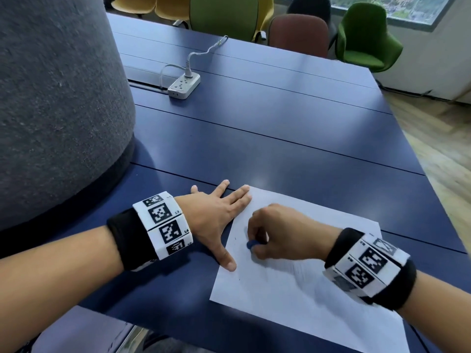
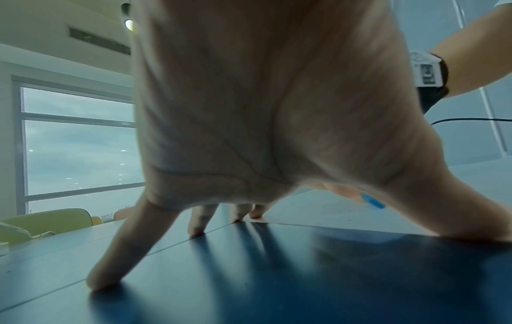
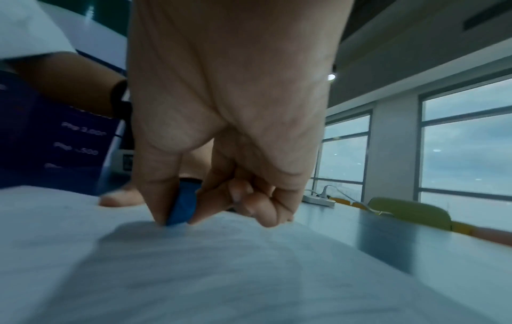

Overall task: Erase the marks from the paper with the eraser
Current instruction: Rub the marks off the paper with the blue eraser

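A white sheet of paper (image 1: 300, 289) lies tilted on the dark blue table (image 1: 280, 149). My left hand (image 1: 219, 217) lies flat with fingers spread, fingertips and thumb pressing the sheet's left edge and far corner. My right hand (image 1: 275, 233) pinches a small blue eraser (image 1: 251, 244) between thumb and forefinger, its tip down on the upper left part of the sheet. The right wrist view shows the eraser (image 3: 184, 202) touching the paper (image 3: 249, 274), the other fingers curled under. In the left wrist view the eraser (image 2: 372, 201) shows beyond my spread left hand (image 2: 249, 131). Faint small marks (image 1: 239, 277) sit near the sheet's left edge.
A large grey felt-covered rounded body (image 1: 56, 103) stands on the table at the left. A white power strip (image 1: 184, 85) with a cable lies further back. Green, red and yellow chairs (image 1: 364, 39) line the table's far side. The table's right edge drops to a wooden floor (image 1: 438, 154).
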